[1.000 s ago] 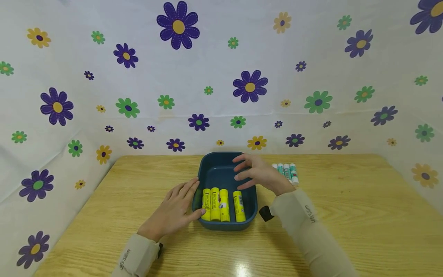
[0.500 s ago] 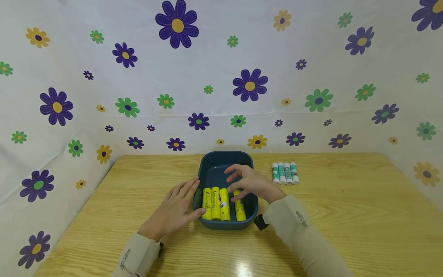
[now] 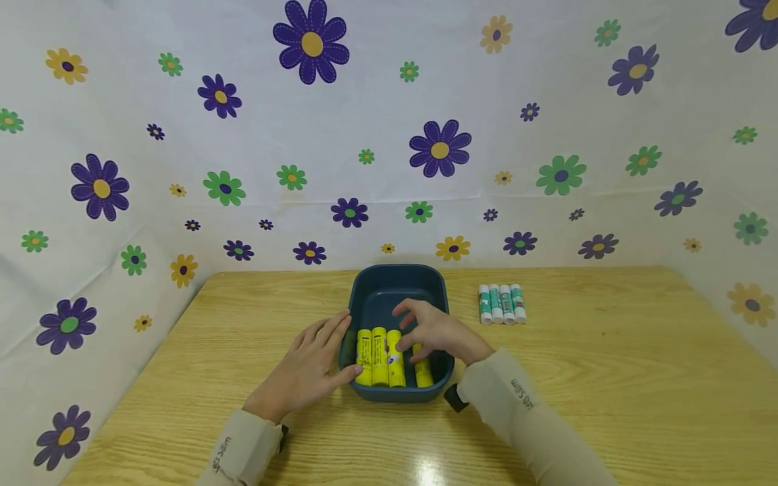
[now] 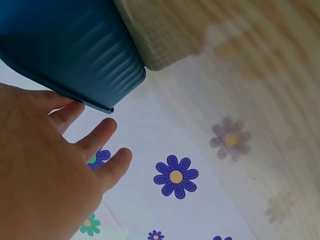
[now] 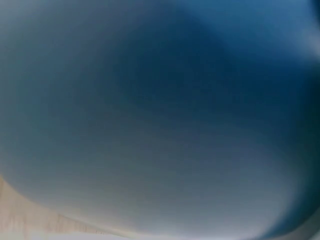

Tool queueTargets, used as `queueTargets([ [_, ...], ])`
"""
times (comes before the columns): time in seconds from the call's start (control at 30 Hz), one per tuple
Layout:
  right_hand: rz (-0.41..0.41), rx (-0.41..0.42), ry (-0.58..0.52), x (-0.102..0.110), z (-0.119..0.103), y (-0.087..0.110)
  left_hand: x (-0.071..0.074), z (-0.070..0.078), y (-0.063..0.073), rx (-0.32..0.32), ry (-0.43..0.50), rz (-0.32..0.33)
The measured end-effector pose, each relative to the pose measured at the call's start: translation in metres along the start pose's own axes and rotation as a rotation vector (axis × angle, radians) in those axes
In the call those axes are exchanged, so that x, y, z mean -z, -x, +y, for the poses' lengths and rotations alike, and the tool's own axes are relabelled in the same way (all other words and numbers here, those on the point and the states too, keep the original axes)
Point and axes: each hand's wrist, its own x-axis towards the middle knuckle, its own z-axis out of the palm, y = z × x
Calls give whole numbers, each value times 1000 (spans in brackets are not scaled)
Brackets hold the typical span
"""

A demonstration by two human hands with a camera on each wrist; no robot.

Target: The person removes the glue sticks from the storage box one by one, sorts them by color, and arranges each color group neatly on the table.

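Several yellow glue sticks lie in the front part of a dark blue plastic bin. Three are side by side at the left; another yellow glue stick lies apart at the right, its upper part covered by my right hand. That hand reaches into the bin with bent, spread fingers, the thumb over the lone stick; whether it touches the stick is hidden. My left hand rests straight-fingered against the bin's left side, thumb at the front left rim. In the left wrist view its fingertips meet the bin wall.
Several small white-and-green glue sticks stand in a tight row on the wooden table, right of the bin. A white cloth with printed flowers hangs behind and at both sides. Blurred blue bin wall fills the right wrist view.
My right hand has come down and left from above the bin's right rim to the lone yellow glue stick, uncovering the white-and-green ones. The left hand has stayed put.
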Motion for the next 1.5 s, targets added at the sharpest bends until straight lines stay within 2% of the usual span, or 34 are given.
queueTargets([
  [0.17,13,-2,28,-4,0,1,0,-1,1,3,-4,3],
  [0.4,0,-47,106,-15,0,-2,2,-1,2,-2,-3,7],
  [0.77,-38,-6,37,-25,10,-6,0,0,0,-13,-9,-8],
  [1.13,54,56,-4,-7,6,-3,1,2,-2,-15,-12,-4],
  [1.37,69,114,-50,6,1,1,0,0,-1,3,-20,-3],
  [1.5,80,120,-61,14,-2,5,-1,0,-1,5,-15,-2],
])
